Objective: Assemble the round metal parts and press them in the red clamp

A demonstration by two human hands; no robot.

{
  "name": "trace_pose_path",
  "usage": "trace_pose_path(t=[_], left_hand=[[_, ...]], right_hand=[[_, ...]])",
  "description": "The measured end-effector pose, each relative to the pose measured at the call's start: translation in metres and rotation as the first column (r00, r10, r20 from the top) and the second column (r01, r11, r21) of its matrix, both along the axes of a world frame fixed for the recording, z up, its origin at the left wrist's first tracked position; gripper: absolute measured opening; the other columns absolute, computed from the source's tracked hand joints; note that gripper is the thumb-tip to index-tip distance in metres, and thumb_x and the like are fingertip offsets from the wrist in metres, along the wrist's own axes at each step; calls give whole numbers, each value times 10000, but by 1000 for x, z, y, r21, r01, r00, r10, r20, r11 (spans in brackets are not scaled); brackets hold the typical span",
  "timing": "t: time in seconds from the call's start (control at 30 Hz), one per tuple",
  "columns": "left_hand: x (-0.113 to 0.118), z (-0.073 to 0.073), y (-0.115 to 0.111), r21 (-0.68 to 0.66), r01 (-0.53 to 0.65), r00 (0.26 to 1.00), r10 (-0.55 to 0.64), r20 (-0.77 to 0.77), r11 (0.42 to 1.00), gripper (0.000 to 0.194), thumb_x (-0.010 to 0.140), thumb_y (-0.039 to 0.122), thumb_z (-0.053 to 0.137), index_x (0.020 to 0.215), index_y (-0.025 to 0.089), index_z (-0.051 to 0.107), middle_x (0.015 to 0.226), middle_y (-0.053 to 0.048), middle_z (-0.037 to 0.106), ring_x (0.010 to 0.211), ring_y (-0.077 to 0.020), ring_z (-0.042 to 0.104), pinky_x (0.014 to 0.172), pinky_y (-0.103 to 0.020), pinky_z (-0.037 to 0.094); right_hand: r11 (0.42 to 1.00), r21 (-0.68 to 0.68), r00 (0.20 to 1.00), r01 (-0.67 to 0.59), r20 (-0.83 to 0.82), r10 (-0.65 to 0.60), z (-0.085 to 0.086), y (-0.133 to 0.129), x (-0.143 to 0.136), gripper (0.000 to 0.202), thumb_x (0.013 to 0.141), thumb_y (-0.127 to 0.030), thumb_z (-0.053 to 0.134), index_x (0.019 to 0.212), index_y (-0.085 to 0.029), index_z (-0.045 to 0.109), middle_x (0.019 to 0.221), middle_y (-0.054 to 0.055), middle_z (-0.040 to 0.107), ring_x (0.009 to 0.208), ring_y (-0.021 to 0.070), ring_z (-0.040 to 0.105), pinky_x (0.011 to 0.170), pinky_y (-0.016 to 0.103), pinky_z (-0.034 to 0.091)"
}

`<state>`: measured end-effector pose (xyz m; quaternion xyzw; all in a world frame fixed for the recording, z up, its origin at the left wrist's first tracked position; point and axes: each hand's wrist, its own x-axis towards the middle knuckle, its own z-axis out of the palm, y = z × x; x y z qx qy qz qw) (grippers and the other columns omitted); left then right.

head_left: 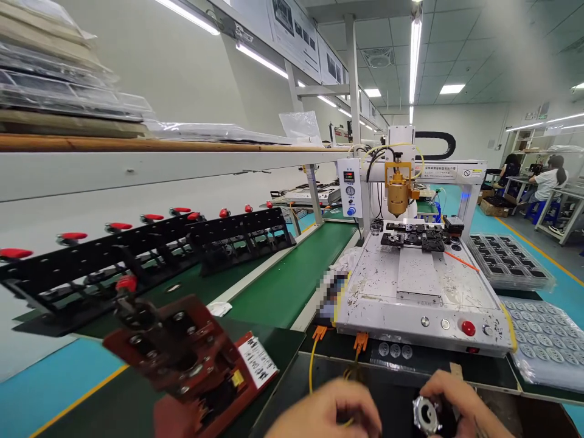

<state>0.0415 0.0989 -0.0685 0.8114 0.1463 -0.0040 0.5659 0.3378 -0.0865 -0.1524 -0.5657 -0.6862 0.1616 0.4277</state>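
My right hand [465, 401] grips a small round metal part [425, 416] with a curved opening in its face, at the bottom right above the dark work surface. Left of it, my left hand [326, 412] shows blurred, curled fingers; the lower edge of the view cuts it off, and what it may hold is hidden. Behind the hands stands a white benchtop dispensing machine [396, 322] with a brass-coloured head [398, 193]. Black fixtures [413, 236] sit on its bed. Three clear round discs [395, 350] lie in front of the machine.
A dark red clamp fixture [196, 353] stands at the left front. Black racks with red-handled clamps [137, 267] line the left, beside a green conveyor belt [292, 274]. Trays of black parts [511, 261] and a sheet of round pieces [542, 331] lie right. People sit far right.
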Motion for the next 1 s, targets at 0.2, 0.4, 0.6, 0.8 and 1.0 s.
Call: trace_pose_path(t=[0.2,0.4,0.6,0.8,1.0], left_hand=[[116,127,92,275,-669,701,464,542,690,404,980,539,586,844,187,728,802,-55,749,780,-218,686,760,-333,559],[201,136,169,418,-660,734,419,534,624,199,848,344,736,905,156,769,976,-107,788,983,-279,704,963,-407,545],[215,117,177,540,-577,806,322,496,612,326,774,241,804,1085,154,755,1204,-134,753,1207,-326,670,1123,-467,493],[196,111,172,621,-456,880,219,422,637,427,812,285,773,1216,157,729,1313,-147,697,1279,-322,642,1168,-455,470],[191,127,183,640,-274,959,156,235,718,438,692,339,849,1096,181,794,1162,-88,776,1119,-306,717,1015,-372,548]], right_hand=[[949,239,976,204,32,-218,94,-6,18,374,789,-358,752,1138,-230,713,887,32,677,727,187,609,670,275,526],[876,274,912,398,-16,-410,130,-22,31,349,864,-347,722,1196,-241,709,1015,55,741,814,211,678,719,293,598],[831,306,852,465,102,-514,138,-59,69,332,894,-388,770,1209,-290,736,1133,54,806,936,251,782,791,300,664],[770,340,784,541,129,-608,129,-90,102,444,877,-505,796,1263,-300,720,1066,87,798,817,277,766,660,345,664],[824,318,818,469,194,-541,137,-85,98,440,896,-477,792,1286,-294,708,1090,92,775,845,268,752,732,346,656]])
